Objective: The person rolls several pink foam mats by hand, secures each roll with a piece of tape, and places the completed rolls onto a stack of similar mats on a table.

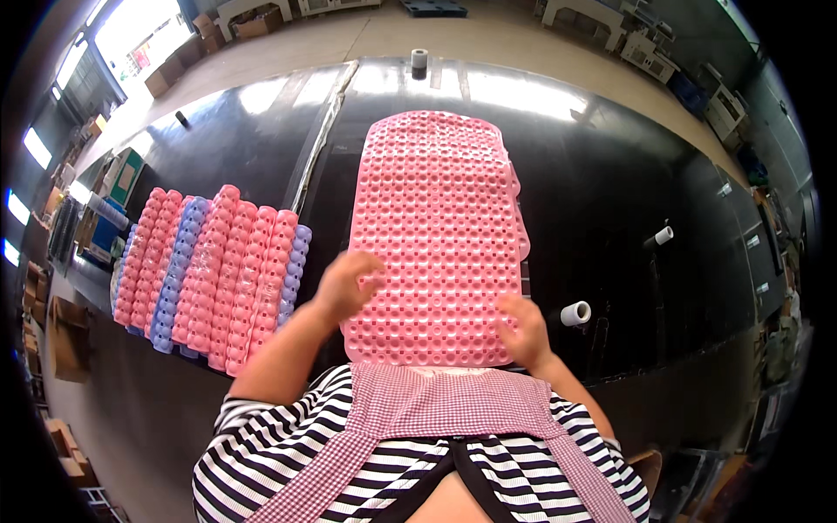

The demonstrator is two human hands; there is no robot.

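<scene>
A pink bubbled plastic mat (436,218) lies flat on the black table before me, its near edge close to my apron. At least one more pink mat (520,231) shows under its right side. My left hand (347,286) is over the mat's left edge, slightly blurred, with fingers bent and apart and nothing seen in them. By the right edge, near the front corner, my right hand (526,331) has thumb and fingers apart at the mat. Whether either hand touches the mat is hard to tell.
Left of the mat lies a row of rolled pink mats (209,270) with some blue-purple rolls (179,275). White tape rolls (575,314) stand or lie about the black table (628,192). Boxes (118,179) sit at its far left. Machines (649,54) stand beyond on the floor.
</scene>
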